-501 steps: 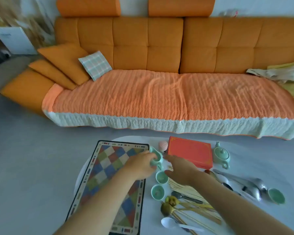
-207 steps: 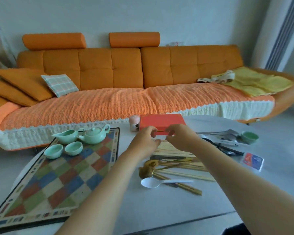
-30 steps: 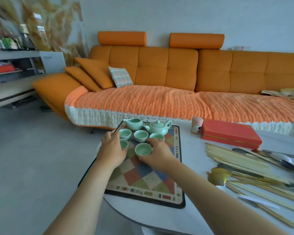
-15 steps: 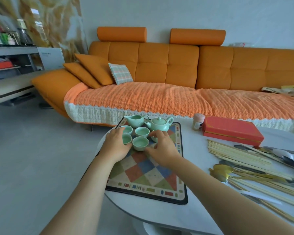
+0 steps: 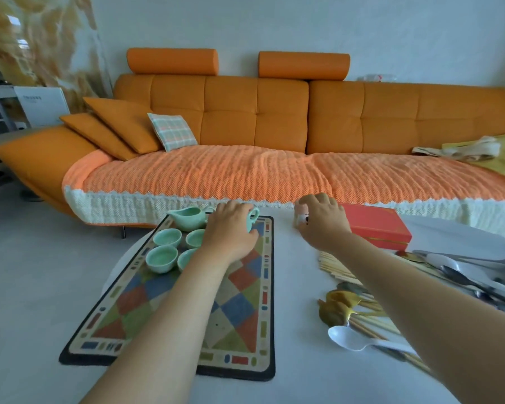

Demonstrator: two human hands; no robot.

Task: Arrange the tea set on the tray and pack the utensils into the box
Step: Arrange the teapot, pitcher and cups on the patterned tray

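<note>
A checkered tray point(image 5: 169, 304) lies on the white table. At its far end stand a pale green pitcher point(image 5: 188, 218), several green cups point(image 5: 161, 258) and a green teapot point(image 5: 252, 218), mostly hidden by my left hand point(image 5: 231, 228), which lies over it with curled fingers. My right hand point(image 5: 322, 220) grips a small pink jar point(image 5: 301, 215) beside the red box point(image 5: 373, 225), which is closed. Chopsticks point(image 5: 333, 266), gold spoons point(image 5: 337, 304), a white spoon point(image 5: 346, 338) and metal utensils point(image 5: 473, 272) lie to the right.
An orange sofa point(image 5: 245, 118) with a knitted cover stands behind the table. The round table's edge point(image 5: 113, 275) curves just left of the tray. Grey floor lies to the left.
My left hand moved from the cups to the teapot at the tray's far end. My right hand left the cups and reached right to the pink jar. The view shifted right.
</note>
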